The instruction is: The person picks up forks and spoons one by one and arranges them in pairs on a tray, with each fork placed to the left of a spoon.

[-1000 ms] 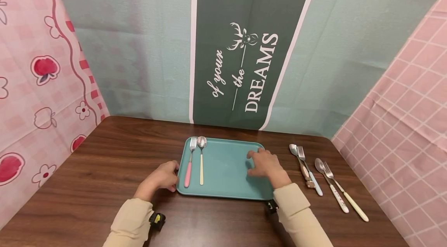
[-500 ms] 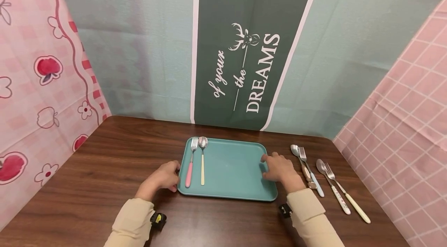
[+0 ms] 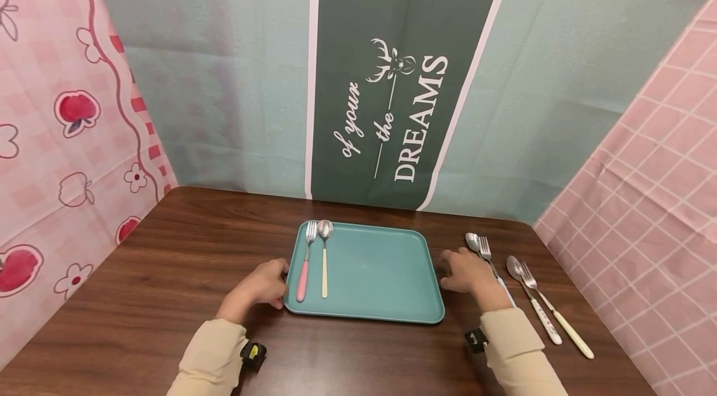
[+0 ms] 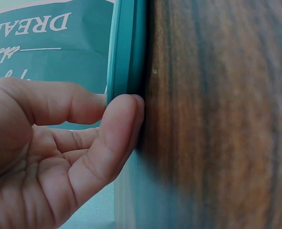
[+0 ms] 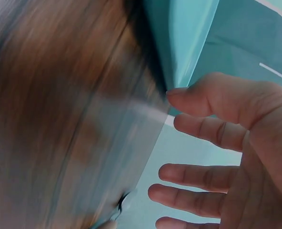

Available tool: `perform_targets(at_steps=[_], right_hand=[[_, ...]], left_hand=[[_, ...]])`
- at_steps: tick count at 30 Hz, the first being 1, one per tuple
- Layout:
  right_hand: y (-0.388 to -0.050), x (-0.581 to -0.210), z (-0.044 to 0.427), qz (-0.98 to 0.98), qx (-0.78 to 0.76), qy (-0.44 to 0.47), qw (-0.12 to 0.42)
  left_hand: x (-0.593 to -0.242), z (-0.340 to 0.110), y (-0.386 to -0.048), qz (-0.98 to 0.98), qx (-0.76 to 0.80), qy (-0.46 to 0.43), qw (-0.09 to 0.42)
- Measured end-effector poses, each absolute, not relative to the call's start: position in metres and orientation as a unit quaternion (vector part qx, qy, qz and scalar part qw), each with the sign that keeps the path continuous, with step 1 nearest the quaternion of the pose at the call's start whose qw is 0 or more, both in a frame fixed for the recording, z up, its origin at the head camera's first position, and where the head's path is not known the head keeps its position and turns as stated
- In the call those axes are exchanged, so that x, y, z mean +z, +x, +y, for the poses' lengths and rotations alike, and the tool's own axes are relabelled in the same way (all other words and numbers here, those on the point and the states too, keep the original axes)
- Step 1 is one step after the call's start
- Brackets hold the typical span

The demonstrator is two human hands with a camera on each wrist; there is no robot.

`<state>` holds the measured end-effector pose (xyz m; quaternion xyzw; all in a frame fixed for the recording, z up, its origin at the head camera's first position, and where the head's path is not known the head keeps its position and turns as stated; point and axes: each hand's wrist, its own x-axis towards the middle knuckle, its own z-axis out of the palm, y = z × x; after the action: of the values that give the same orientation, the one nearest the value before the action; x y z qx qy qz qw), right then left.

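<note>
A teal rectangular tray (image 3: 381,271) lies on the wooden table, carrying a pink-handled fork (image 3: 303,274) and a cream-handled spoon (image 3: 324,268) side by side at its left. My left hand (image 3: 263,284) is at the tray's left edge. In the left wrist view, its bent digits (image 4: 117,133) pinch the tray's rim (image 4: 126,47). My right hand (image 3: 467,271) is just off the tray's right edge, holding nothing. The right wrist view shows its fingers (image 5: 198,176) spread and fairly straight, with the thumb tip close to the tray's rim; whether they touch I cannot tell.
Right of the tray lie a spoon (image 3: 473,240) and a blue-handled fork (image 3: 485,249), partly behind my right hand. Farther right are a white-handled spoon (image 3: 543,321) and a cream-handled fork (image 3: 568,327). Fabric hangs behind the table (image 3: 185,246) and on both sides.
My right hand has moved right, from above the tray's right part to beyond its right edge. It now covers part of the nearer spoon and fork. My left hand has stayed put.
</note>
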<state>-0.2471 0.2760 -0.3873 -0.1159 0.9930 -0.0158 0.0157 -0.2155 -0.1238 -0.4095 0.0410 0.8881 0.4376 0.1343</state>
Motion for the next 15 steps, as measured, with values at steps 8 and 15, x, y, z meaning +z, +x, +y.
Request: perform_targets(at_steps=[8,15], right_hand=[[-0.242,-0.383,0.296,0.994,-0.016,-0.101,0.026],[-0.236,-0.383,0.314,0.995,-0.011,-0.097,0.027]], left_hand=[[-0.41,-0.124,-0.215,0.889,0.437,0.042,0.131],[-0.41,-0.124,-0.215,0.891,0.435,0.044,0.127]])
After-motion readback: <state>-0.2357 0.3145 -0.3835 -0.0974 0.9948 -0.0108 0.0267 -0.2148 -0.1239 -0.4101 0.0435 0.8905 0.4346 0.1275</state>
